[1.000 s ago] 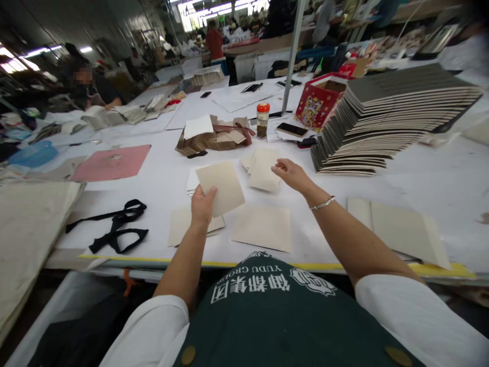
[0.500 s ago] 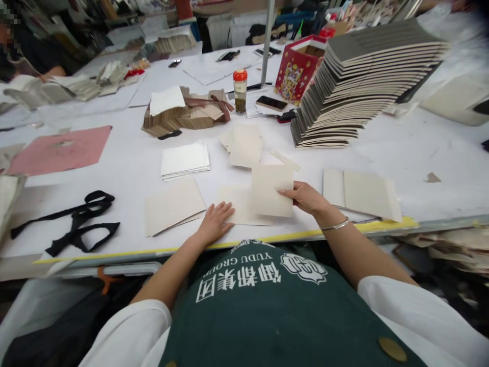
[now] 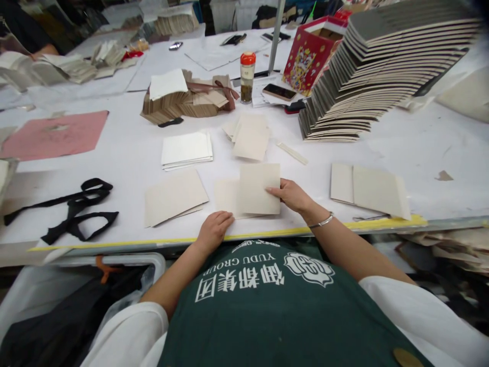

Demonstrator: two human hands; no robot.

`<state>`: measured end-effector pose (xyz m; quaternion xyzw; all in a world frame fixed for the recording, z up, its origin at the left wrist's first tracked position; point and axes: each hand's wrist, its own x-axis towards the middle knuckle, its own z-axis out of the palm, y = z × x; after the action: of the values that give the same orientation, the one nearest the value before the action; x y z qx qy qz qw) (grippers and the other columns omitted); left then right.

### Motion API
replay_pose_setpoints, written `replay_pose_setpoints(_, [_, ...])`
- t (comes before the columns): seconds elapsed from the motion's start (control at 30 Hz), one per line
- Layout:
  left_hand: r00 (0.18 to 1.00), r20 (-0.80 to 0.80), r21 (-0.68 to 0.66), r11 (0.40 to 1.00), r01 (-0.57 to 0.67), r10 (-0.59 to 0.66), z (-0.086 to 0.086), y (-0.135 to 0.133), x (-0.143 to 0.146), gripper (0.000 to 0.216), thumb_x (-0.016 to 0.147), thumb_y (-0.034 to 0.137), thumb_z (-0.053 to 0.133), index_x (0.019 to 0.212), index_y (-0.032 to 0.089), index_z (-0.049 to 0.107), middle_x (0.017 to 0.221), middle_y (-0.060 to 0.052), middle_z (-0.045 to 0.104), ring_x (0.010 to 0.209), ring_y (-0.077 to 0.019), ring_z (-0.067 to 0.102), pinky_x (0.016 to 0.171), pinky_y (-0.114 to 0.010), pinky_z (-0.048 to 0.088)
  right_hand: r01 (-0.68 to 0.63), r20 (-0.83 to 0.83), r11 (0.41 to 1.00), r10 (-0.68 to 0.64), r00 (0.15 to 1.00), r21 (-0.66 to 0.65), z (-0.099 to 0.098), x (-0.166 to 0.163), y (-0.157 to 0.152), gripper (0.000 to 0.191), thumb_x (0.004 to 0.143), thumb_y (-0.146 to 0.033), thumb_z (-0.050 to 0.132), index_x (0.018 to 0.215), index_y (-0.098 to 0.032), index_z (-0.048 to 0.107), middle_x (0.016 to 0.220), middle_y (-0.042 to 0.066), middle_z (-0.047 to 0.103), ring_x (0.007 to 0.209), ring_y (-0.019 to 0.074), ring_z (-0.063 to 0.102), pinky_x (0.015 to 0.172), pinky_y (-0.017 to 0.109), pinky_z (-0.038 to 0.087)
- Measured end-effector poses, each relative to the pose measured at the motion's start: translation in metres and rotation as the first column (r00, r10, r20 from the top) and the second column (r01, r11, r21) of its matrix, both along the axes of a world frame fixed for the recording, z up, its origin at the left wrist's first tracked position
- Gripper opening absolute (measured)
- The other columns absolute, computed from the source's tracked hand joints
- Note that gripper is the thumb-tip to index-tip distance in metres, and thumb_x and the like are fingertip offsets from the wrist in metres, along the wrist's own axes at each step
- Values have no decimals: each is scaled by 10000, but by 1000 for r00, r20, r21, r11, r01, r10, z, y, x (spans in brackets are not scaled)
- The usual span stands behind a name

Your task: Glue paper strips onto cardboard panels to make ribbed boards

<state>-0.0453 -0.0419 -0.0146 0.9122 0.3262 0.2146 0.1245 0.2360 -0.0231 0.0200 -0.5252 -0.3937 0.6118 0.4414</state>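
Between the thumb and fingers of my right hand point(image 3: 292, 196) is a cream card piece point(image 3: 257, 186), gripped by its right edge. It overlaps a second pale card piece point(image 3: 226, 193) lying on the table beneath it. My left hand point(image 3: 216, 229) rests at the table's front edge, fingers lying flat near the lower card's front left corner and holding nothing. To the left lie more cream card pieces point(image 3: 173, 198), slightly fanned. Behind them is a small stack of white sheets point(image 3: 187, 149), and loose cream pieces point(image 3: 252, 137) lie farther back.
On the right sits a small pile of card pieces point(image 3: 378, 186); behind it leans a tall stack of grey boards point(image 3: 367, 86). A red-lidded jar point(image 3: 247, 79), a phone point(image 3: 279, 92) and a red box point(image 3: 311, 56) stand farther back. Black fabric strips point(image 3: 80, 211) lie left.
My right hand has brought the card piece a little left, farther over the lower one. My left hand has slid back toward the table edge, its fingers closer together. The view has shifted slightly.
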Motion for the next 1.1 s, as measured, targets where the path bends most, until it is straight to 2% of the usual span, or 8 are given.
replay_pose_setpoints(0.2, [999, 28, 6, 1000, 30, -30, -4, 4, -14, 290, 855, 162, 375, 1011, 194, 618, 1062, -72, 622, 1029, -167, 539, 935, -373, 422, -79, -79, 996, 76, 994, -46, -6, -22, 9, 382, 592, -334, 709, 918, -155, 625, 904, 56, 676, 794, 201, 608, 736, 361, 480])
replay_pose_setpoints(0.3, [999, 47, 3, 1000, 10, -10, -6, 3, -15, 280, 860, 175, 377, 1001, 186, 619, 1046, -75, 626, 1038, -165, 537, 948, -374, 415, -59, -52, 997, 57, 997, -51, -14, -32, 5, 365, 583, -322, 715, 897, -152, 635, 905, 54, 678, 814, 199, 606, 769, 360, 475])
replay_pose_setpoints(0.47, [999, 37, -41, 999, 5, -4, -8, 2, -15, 280, 865, 204, 372, 1000, 198, 618, 1055, -75, 621, 1043, -163, 535, 960, -385, 402, -12, 11, 997, 13, 1000, -71, -23, -33, -1, 346, 593, -332, 703, 890, -166, 637, 883, 43, 683, 784, 201, 613, 735, 362, 489])
replay_pose_setpoints(0.73, [995, 98, -85, 996, -1, 9, -10, 2, -15, 267, 861, 206, 390, 989, 202, 624, 1061, -72, 621, 1045, -167, 536, 970, -387, 386, -45, 18, 996, 46, 999, -83, -22, -32, 0, 369, 582, -341, 709, 897, -163, 635, 896, 52, 681, 801, 212, 613, 744, 378, 487])
replay_pose_setpoints(0.9, [997, 77, -56, 998, 7, -3, -10, 2, -15, 278, 856, 180, 382, 986, 189, 627, 1053, -75, 626, 1039, -168, 539, 967, -375, 386, -38, 34, 997, 40, 999, -65, -26, -32, 0, 379, 592, -334, 704, 920, -160, 633, 904, 50, 679, 805, 203, 611, 760, 376, 481])
replay_pose_setpoints(1.1, [997, 83, -57, 998, 10, -5, -9, 1, -16, 280, 852, 164, 381, 987, 188, 625, 1059, -80, 622, 1052, -172, 530, 971, -379, 378, -25, 48, 997, 28, 998, -77, -21, -35, -1, 362, 597, -318, 701, 914, -160, 627, 892, 49, 680, 789, 203, 610, 757, 378, 482])
